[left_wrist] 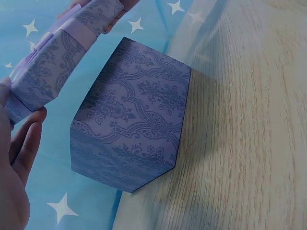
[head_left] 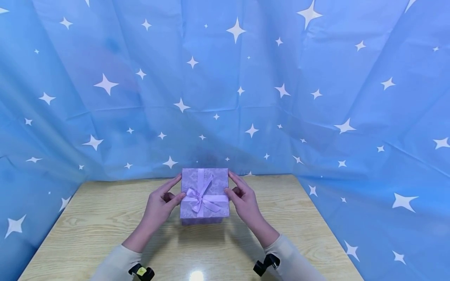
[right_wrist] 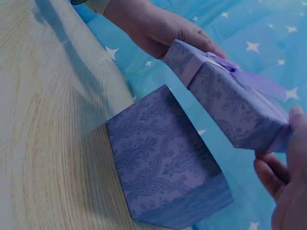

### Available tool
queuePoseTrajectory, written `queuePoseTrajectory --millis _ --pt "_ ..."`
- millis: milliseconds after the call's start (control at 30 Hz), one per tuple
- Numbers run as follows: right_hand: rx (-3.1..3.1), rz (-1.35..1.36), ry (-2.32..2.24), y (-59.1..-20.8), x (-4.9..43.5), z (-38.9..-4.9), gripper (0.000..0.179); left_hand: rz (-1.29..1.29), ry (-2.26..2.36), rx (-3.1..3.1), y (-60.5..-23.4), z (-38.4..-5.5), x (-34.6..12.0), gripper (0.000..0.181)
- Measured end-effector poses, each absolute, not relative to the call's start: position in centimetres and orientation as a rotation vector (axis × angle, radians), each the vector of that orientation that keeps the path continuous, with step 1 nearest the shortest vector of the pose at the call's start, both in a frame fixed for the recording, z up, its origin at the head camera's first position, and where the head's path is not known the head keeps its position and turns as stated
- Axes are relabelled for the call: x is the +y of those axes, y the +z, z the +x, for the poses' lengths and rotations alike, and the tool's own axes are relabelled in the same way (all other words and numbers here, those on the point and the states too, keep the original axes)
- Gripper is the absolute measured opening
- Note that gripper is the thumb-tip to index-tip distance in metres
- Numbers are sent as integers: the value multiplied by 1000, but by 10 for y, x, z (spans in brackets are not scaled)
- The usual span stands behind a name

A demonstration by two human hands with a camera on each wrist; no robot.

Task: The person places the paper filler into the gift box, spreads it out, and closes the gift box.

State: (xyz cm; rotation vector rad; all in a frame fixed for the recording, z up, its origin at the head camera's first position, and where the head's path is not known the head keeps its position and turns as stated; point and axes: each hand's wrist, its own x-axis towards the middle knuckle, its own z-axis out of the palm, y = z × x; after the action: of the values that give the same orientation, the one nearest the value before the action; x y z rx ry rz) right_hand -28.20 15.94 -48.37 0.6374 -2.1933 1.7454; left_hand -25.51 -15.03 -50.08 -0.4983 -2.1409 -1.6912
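Both hands hold a purple patterned gift box lid (head_left: 216, 181), tied with a lilac ribbon bow (head_left: 199, 198), by its opposite sides. My left hand (head_left: 158, 207) grips the left side, with the thumb near the top edge. On the right side, my right hand (head_left: 246, 201) grips it the same way. Below the lid stands the purple box base (left_wrist: 134, 105), upright on the table. A gap between lid (right_wrist: 216, 103) and base (right_wrist: 163, 153) shows in both wrist views. The inside of the base is hidden.
A light wood-grain table (head_left: 105, 218) lies under the box. Blue cloth (head_left: 214, 86) with white stars hangs behind it and along both sides. Black wrist devices sit on the left sleeve (head_left: 117, 263) and the right sleeve (head_left: 295, 257).
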Motion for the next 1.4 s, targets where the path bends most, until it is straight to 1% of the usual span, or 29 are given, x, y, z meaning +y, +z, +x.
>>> queuePoseTrajectory --millis 67,167,233,367,433,500,567,633,800,967,1167,1400 --pt "-2209 658 1744 -483 161 -281 61 -513 -1698 -2169 -500 -254 -152 67" --pt "-2238 780 1753 -481 167 -280 72 -566 -1719 -2220 -500 -253 -156 76" --pt "-2270 902 1769 -479 173 -280 87 -623 -1686 -2269 -500 -253 -160 86" --pt "-2385 1104 1741 -476 180 -280 133 -726 -1550 -2378 -499 -252 -164 112" --pt "-2464 1148 1692 -475 181 -279 146 -745 -1491 -2449 -499 -251 -164 126" --pt "-2531 1167 1643 -474 182 -277 151 -744 -1444 -2524 -499 -249 -163 138" --pt "-2589 1154 1613 -474 182 -276 152 -726 -1411 -2583 -499 -248 -162 143" --pt "-2631 1121 1596 -475 182 -275 151 -713 -1380 -2619 -499 -247 -161 143" --pt "-2689 1032 1506 -476 181 -279 140 -652 -1326 -2638 -499 -249 -159 135" --pt "-2720 962 1428 -483 179 -294 129 -599 -1290 -2652 -499 -262 -161 130" --pt "-2814 900 1381 -492 179 -309 128 -578 -1313 -2681 -514 -279 -161 128" --pt "-2883 847 1429 -504 181 -317 123 -580 -1339 -2702 -528 -283 -159 124"
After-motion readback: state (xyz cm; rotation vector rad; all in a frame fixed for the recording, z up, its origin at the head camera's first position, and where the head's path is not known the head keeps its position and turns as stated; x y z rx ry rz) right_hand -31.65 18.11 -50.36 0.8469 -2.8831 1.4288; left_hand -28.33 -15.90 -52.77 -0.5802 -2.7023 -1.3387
